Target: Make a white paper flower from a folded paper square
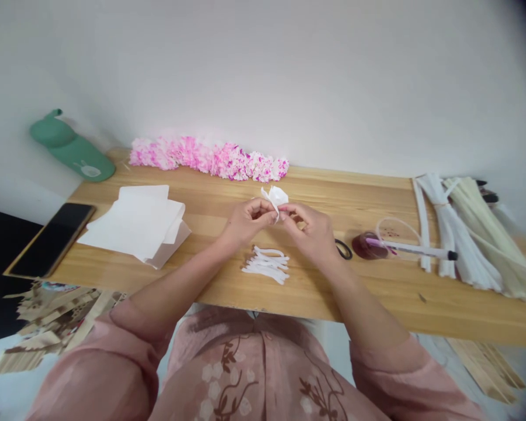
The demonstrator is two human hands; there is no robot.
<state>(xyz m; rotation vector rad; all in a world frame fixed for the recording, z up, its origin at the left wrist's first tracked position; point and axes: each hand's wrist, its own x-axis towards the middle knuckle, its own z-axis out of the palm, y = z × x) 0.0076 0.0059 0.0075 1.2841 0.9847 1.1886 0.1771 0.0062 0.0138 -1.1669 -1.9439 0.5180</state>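
Note:
A small white paper flower (pixel 279 195) is pinched between my two hands over the middle of the table. My left hand (pixel 251 218) grips its lower left side with thumb and forefinger. From the right, my right hand (pixel 307 225) pinches its base, the fingertips almost meeting those of the left. The flower's petals flare upward above the fingers; its base is partly hidden by them. Just below the hands lies a small pile of short white fuzzy strips (pixel 266 264). Beside my right wrist is a black ring-shaped handle (pixel 343 249), partly covered.
Pink-and-white ruffled flowers (pixel 210 156) line the wall side. At left are white paper sheets (pixel 135 225), a phone (pixel 52 240) and a green bottle (pixel 76 149). On the right are a dark red jar (pixel 368 247), a marker (pixel 414 249) and bundled white strips (pixel 460 240) on the wooden table (pixel 307 292).

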